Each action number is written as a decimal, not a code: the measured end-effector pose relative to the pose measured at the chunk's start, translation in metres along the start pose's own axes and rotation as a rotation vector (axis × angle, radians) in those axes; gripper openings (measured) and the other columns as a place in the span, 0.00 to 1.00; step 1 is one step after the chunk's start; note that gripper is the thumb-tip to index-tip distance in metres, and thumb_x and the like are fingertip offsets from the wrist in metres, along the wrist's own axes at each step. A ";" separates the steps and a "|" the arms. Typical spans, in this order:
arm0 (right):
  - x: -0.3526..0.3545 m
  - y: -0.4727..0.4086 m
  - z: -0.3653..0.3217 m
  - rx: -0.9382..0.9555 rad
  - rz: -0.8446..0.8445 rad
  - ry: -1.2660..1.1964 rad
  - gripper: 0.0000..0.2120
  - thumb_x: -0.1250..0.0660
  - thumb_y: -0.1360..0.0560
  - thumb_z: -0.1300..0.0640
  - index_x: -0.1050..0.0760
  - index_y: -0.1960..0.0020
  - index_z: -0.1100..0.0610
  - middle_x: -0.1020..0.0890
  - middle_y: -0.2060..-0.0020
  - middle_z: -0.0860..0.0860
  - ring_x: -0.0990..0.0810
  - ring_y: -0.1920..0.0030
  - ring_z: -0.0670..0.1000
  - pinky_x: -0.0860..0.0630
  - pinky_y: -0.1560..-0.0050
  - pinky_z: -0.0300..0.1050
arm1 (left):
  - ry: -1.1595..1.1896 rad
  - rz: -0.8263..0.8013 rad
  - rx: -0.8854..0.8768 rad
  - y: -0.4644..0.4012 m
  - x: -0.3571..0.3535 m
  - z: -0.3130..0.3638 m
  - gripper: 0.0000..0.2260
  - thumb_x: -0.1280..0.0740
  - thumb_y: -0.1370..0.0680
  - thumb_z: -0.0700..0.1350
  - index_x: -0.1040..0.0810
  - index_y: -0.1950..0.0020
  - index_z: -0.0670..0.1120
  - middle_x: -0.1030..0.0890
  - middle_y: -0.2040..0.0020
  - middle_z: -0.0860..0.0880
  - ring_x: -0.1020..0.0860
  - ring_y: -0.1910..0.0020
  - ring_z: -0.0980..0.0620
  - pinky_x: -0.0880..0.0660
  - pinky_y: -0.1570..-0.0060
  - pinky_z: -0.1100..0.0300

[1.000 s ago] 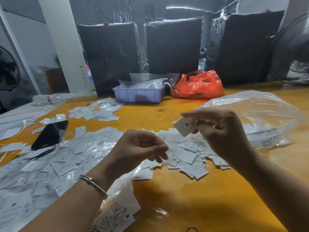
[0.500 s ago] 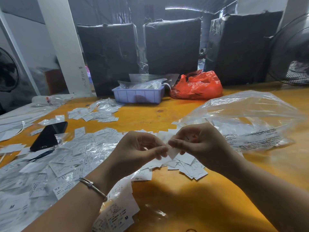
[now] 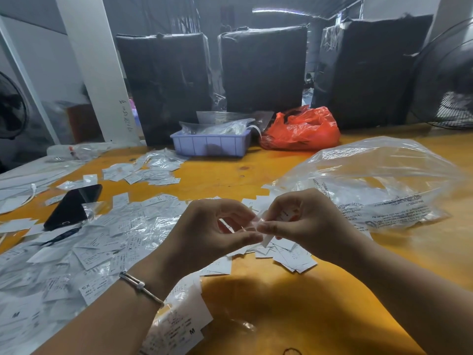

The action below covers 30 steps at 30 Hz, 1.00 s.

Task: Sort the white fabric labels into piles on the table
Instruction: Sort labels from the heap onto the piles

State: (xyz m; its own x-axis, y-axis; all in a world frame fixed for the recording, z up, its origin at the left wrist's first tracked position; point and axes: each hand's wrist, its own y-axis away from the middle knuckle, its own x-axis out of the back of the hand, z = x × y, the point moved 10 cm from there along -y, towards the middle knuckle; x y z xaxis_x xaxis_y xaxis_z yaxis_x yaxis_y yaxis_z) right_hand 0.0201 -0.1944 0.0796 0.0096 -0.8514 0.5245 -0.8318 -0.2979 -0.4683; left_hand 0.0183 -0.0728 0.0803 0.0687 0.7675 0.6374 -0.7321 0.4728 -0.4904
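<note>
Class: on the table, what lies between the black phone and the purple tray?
In the head view, a small heap of white labels lies between the phone and the tray, with bare orange tabletop around it.

The glossy orange-yellow wooden table (image 3: 225, 175) carries a lilac ribbed plastic tray (image 3: 210, 146) at its far edge, with a crumpled red plastic bag (image 3: 302, 131) just right of the tray. Nearer than the tray lie scattered white fabric labels (image 3: 102, 242), with a black smartphone (image 3: 73, 206) among them to the tray's near left. A large clear plastic bag (image 3: 378, 183) lies to the tray's near right.
</note>
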 end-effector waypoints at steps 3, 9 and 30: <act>0.001 -0.001 0.000 -0.001 0.005 -0.002 0.06 0.23 0.34 0.58 0.18 0.64 0.59 0.18 0.70 0.53 0.20 0.68 0.53 0.21 0.63 0.54 | 0.020 0.009 -0.010 0.000 -0.001 0.001 0.09 0.25 0.31 0.45 0.16 0.52 0.46 0.15 0.61 0.54 0.17 0.62 0.60 0.24 0.61 0.71; 0.004 -0.001 -0.005 -0.012 -0.035 0.010 0.04 0.25 0.33 0.59 0.16 0.59 0.58 0.16 0.66 0.52 0.18 0.64 0.50 0.20 0.59 0.52 | 0.112 0.017 0.021 0.000 0.000 -0.006 0.07 0.27 0.29 0.37 0.16 0.52 0.38 0.14 0.61 0.47 0.16 0.65 0.54 0.21 0.61 0.66; 0.043 0.018 -0.063 0.362 0.370 0.277 0.14 0.25 0.31 0.64 0.21 0.48 0.57 0.20 0.59 0.42 0.19 0.55 0.43 0.21 0.59 0.34 | 0.334 -0.011 0.138 -0.001 -0.001 -0.017 0.11 0.27 0.32 0.44 0.16 0.53 0.39 0.14 0.61 0.46 0.16 0.64 0.49 0.21 0.63 0.64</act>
State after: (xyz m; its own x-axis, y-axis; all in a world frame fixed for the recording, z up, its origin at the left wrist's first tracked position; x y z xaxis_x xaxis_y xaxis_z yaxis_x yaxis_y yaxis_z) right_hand -0.0297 -0.2090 0.1381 -0.4312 -0.7966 0.4236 -0.5090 -0.1728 -0.8432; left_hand 0.0303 -0.0662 0.0700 0.2778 0.8728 0.4014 -0.8132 0.4361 -0.3854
